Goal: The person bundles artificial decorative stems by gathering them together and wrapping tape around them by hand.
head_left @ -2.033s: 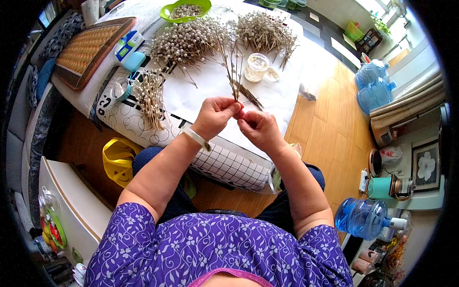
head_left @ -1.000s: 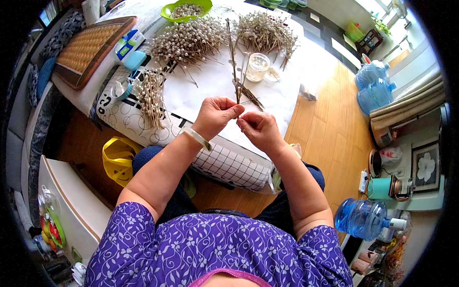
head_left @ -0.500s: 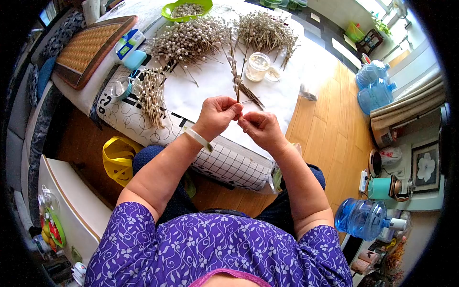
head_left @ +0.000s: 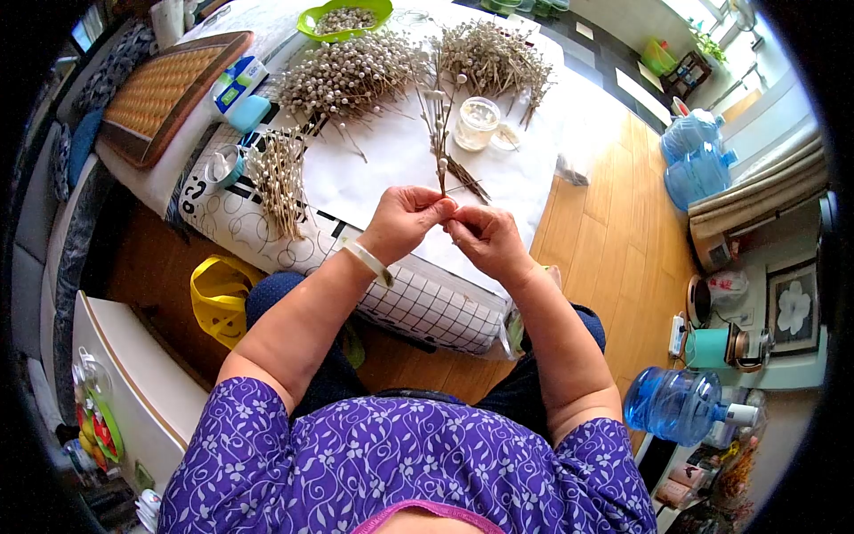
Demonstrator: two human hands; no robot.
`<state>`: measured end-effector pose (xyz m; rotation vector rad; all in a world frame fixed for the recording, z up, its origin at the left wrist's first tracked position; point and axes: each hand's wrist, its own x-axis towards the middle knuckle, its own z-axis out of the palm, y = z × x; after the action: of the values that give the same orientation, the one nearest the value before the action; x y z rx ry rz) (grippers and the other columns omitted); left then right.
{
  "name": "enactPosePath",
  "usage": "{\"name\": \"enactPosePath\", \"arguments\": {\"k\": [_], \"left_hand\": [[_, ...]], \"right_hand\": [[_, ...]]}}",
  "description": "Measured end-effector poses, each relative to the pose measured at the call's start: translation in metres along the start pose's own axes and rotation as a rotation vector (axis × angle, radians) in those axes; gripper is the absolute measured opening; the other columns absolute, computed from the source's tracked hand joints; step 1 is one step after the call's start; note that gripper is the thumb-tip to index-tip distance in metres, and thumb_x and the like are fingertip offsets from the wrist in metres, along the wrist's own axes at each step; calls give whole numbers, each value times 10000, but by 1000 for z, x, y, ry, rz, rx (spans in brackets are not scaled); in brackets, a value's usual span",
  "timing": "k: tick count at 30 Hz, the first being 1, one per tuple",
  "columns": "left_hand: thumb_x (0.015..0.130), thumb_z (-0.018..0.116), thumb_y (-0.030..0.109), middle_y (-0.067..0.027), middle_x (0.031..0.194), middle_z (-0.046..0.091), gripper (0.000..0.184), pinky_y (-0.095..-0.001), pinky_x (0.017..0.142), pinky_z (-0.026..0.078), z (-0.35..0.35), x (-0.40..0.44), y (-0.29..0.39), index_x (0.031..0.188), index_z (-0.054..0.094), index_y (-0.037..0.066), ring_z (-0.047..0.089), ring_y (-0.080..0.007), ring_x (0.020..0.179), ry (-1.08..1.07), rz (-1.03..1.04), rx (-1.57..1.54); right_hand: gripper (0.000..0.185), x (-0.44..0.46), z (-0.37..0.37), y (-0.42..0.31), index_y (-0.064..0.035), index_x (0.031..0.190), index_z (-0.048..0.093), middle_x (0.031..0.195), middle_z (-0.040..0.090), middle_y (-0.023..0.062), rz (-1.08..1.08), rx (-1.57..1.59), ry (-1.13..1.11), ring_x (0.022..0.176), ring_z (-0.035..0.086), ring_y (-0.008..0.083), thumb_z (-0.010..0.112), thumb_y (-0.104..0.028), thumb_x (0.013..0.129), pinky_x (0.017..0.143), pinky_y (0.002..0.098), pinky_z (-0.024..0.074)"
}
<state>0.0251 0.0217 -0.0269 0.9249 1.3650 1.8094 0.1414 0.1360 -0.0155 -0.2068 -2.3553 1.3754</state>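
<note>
Left fingers pinching budded twigs this side of tub | right fingers pressing together, contents unclear | probably light, brittle; bare lower stems suiting grip

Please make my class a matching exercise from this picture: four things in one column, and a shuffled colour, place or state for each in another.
Column one
1. Left hand
2. Bowl
3. Held stems
4. Bag

Column two
A. Yellow
B. Pinched between fingertips
C. Below it, a pale bangle circles the wrist
D. Bright green

Pairs: 1-C, 2-D, 3-B, 4-A
</note>
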Motion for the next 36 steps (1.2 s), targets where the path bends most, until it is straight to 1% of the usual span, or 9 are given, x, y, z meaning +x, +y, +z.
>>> {"name": "enactPosePath", "arguments": {"k": [2,10,11,14,15,19,21,27,36], "left_hand": [[805,590,120,-64,715,620,156,-220,597,464,-4,1,6,832,625,-29,559,-102,623,-11,-91,49],[791,607,121,-64,668,612,146,-203,529,458,-5,1,12,794,621,-24,547,-89,558,-15,-142,157],[789,610,118,-61,666,612,139,-198,523,457,-3,0,11,787,622,-21,546,-84,556,-31,-149,149],[779,619,107,-54,658,610,123,-195,529,459,4,-2,10,787,623,-16,547,-81,568,-60,-97,139],[774,621,90,-44,654,609,102,-195,535,461,6,-2,11,775,626,-12,550,-79,582,-70,-83,134],[770,620,74,-37,651,604,92,-197,542,464,3,-1,9,760,625,-18,549,-77,591,-66,-36,252],[768,620,64,-29,647,600,85,-197,544,458,1,0,4,740,626,-16,539,-66,599,-29,-85,191],[762,630,61,-21,665,604,86,-186,557,445,-2,1,3,707,619,-4,534,-62,608,6,-28,221],[776,621,80,-34,730,603,97,-202,613,445,-5,4,10,810,614,-10,533,-78,657,-91,-132,-16]], "right_hand": [[136,-1,-5,3,17,768,602,614,568,22,194,88,-124,539,508,61,545,-98,814,494,200,424],[214,-3,-58,-5,7,935,589,757,611,41,536,44,-402,647,554,75,586,-156,795,549,209,469],[343,-4,-58,-3,2,1053,541,904,605,71,476,109,-341,778,572,105,628,-167,767,619,228,489],[364,-3,-36,-11,8,1063,530,931,594,84,233,379,-224,829,575,146,637,-116,738,681,258,490],[402,1,-29,-13,23,1097,497,1013,570,107,149,422,-301,958,541,166,637,-79,733,743,275,481],[170,2,-8,0,32,873,588,748,615,59,307,504,-278,694,586,112,623,-84,754,615,246,486],[148,3,-8,-2,23,796,600,644,581,5,420,161,-221,570,535,62,625,-122,777,512,204,453],[187,-1,6,4,18,658,577,483,503,36,202,150,-36,459,444,49,597,-136,762,416,235,369],[132,0,-2,-3,16,704,599,475,482,33,118,113,-3,468,436,48,581,-110,739,434,233,373]]}}
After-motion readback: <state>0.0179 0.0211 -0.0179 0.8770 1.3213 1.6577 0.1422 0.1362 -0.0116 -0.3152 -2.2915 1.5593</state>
